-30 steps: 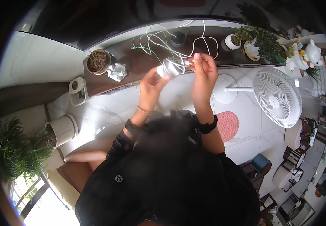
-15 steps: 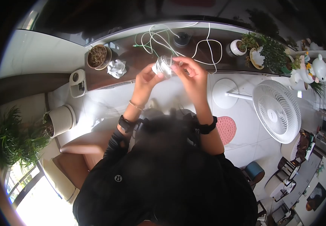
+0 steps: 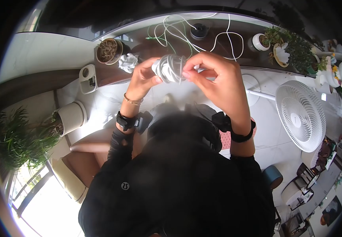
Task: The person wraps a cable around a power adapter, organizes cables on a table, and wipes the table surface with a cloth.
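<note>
A bundle of white cable [image 3: 169, 68], wound in loops around a white block that looks like a charger, is held up in front of the dark cabinet. My left hand [image 3: 141, 77] grips its left side between thumb and fingers. At the right side of the loops, my right hand [image 3: 221, 77] pinches a strand of the cable between thumb and forefinger, its other fingers curled. Exactly where the cable's end lies cannot be made out.
Loose white cables [image 3: 229, 35] and a round black device [image 3: 198, 31] lie on the cabinet top [image 3: 147, 49]. Crumpled white paper [image 3: 128, 62] sits beside a potted plant [image 3: 108, 51]. A white fan [image 3: 300, 116] stands at the right, a planter [image 3: 70, 118] at the left.
Both hands have come nearer to my body, and the wound cable looks larger. My right hand has shifted right, its fingers now pinching at the edge of the loops.
</note>
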{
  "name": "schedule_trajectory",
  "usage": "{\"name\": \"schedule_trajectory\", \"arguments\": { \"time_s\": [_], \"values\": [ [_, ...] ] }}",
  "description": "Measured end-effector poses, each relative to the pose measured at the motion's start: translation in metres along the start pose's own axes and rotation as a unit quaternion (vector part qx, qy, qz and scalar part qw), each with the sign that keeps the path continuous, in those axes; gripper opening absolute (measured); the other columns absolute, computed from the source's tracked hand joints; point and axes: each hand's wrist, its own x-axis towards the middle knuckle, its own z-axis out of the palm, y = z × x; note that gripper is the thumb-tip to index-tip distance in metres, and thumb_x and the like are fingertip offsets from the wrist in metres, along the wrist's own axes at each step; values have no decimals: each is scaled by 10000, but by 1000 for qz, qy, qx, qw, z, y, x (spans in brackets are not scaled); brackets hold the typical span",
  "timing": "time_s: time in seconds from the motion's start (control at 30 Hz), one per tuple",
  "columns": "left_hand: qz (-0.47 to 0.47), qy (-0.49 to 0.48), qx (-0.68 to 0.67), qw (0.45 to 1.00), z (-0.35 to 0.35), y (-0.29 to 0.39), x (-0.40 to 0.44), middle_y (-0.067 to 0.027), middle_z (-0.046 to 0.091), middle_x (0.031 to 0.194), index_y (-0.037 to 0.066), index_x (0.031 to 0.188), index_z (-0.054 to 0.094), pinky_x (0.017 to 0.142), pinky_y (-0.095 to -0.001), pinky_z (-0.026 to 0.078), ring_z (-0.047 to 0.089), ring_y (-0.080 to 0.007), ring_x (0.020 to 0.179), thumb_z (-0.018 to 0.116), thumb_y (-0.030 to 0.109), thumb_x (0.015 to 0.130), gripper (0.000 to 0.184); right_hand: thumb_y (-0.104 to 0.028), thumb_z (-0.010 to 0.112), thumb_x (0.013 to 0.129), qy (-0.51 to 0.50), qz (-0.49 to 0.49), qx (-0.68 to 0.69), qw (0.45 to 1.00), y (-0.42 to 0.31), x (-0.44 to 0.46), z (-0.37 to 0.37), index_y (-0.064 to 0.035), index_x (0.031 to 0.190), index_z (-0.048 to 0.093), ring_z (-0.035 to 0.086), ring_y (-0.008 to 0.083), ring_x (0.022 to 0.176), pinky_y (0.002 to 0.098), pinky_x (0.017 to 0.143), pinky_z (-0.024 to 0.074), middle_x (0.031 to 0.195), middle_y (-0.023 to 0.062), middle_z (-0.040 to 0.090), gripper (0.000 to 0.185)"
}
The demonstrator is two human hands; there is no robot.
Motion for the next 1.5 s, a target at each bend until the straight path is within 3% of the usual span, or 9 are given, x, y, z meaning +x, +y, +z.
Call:
{"name": "schedule_trajectory", "arguments": {
  "time_s": [0.33,0.43,0.53,0.8,0.93,1.03,1.23,1.43,1.5],
  "values": [
    [0,-3,99,995,8,36,-4,-112,622,1133,-58,1211,546,880,-298,499,588,-154,1012,765,39,749,520,24,650,744,-6,-52,-104,993,-1,1,0,-36,811,604,580,217,556,304,497,422,715,92,605,101],
    [-27,-10,112,993,4,42,-6,-115,622,1134,-62,1210,548,871,-291,501,588,-154,1010,762,24,746,518,25,651,740,-19,-82,-93,992,0,3,0,-40,803,600,574,229,559,306,500,425,708,90,593,104],
    [-22,2,122,992,7,45,-6,-114,624,1131,-65,1207,552,868,-288,501,588,-156,1009,762,21,744,516,52,685,743,-26,-66,-98,993,-9,3,-2,4,810,638,642,154,677,255,610,523,771,71,649,94],
    [-9,-28,156,987,20,58,-3,-137,618,1146,-70,1180,577,890,-305,482,575,-174,1041,790,34,705,530,29,648,734,-53,-108,-97,988,-5,7,-7,-31,769,597,588,239,599,305,529,448,713,78,598,86],
    [-54,-3,228,972,32,68,-1,-128,640,1104,-82,1164,581,890,-302,480,594,-160,1004,795,39,698,526,10,647,730,-71,-113,-78,988,5,9,-15,-41,761,600,569,257,573,317,504,427,680,74,578,77],
    [-55,25,227,972,39,67,-2,-111,657,1064,-79,1164,582,883,-297,482,607,-149,972,794,51,710,517,52,708,705,-81,-103,-69,989,2,7,-22,-3,786,656,641,165,655,251,595,499,746,70,652,111],
    [-7,71,156,985,57,61,-3,-111,658,1054,-77,1168,583,859,-297,489,609,-152,946,795,85,723,519,58,697,753,13,-81,58,995,6,-3,-22,30,855,672,668,146,770,251,726,533,813,89,679,109],
    [-38,78,215,973,71,65,-8,-112,659,1050,-74,1157,591,875,-304,484,609,-152,966,807,73,703,524,58,674,761,-45,-28,58,997,-3,-11,-41,28,831,654,668,136,777,252,750,519,795,68,679,79],
    [-37,86,235,967,79,69,-8,-100,662,1027,-66,1148,599,876,-300,484,609,-147,970,815,66,689,525,69,664,748,-37,-43,51,997,-1,-13,-42,3,826,632,676,154,759,252,699,519,766,68,664,107]
  ]
}}
